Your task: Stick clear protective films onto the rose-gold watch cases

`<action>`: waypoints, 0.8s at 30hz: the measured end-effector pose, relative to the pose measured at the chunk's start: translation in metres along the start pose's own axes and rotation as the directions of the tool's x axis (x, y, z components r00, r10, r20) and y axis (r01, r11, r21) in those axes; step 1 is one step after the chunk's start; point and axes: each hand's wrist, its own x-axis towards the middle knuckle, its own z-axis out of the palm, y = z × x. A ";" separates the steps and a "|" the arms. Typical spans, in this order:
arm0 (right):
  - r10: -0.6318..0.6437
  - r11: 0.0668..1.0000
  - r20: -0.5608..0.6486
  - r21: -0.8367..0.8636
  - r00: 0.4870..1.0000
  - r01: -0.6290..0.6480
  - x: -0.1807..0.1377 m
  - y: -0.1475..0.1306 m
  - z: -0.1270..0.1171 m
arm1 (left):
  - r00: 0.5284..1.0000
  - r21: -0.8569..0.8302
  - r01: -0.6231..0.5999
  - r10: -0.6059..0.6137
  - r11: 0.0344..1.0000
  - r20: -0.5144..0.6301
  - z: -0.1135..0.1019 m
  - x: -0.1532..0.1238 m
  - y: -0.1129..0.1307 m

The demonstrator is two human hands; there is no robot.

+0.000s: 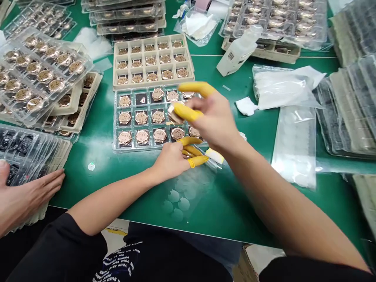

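My right hand (216,113), with yellow finger cots, is over the clear plastic tray (115,145) of rose-gold watch cases. Its thumb and a bent finger close on a tilted watch case (175,117), partly hidden and blurred; the index finger stretches out above. My left hand (179,156), also in yellow finger cots, curls by the tray's near edge. A slim, shiny, clear or metal piece (209,156) passes by its fingers, its kind unclear. Beside it lies a white and yellow pad (215,155). One tray pocket holds a small white label (143,100).
A beige tray (114,84) of watch cases adjoins behind. Stacked trays (44,74) crowd the left, with more stacks (352,109) at right. A white bottle (239,51) and bagged wipes (276,90) stand right of centre. Another person's hand (32,192) touches trays at left.
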 end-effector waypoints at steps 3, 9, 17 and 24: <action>0.158 0.965 0.000 0.212 0.987 -0.154 -0.069 0.021 -0.041 | 1.000 -0.079 0.025 -0.026 0.997 -0.018 0.000 0.000 0.001; 0.347 0.867 0.101 0.346 0.933 -0.360 -0.126 0.056 -0.048 | 0.999 0.002 0.032 -0.032 0.999 0.027 -0.001 -0.004 0.004; 0.204 0.979 -0.188 0.027 0.961 -0.202 -0.122 0.063 -0.061 | 0.998 0.044 -0.002 0.005 0.999 -0.055 -0.001 -0.005 0.006; 0.100 0.862 -0.390 -0.426 0.915 -0.276 -0.106 0.105 -0.126 | 0.993 -0.024 0.091 -0.093 0.996 -0.073 -0.003 -0.002 0.010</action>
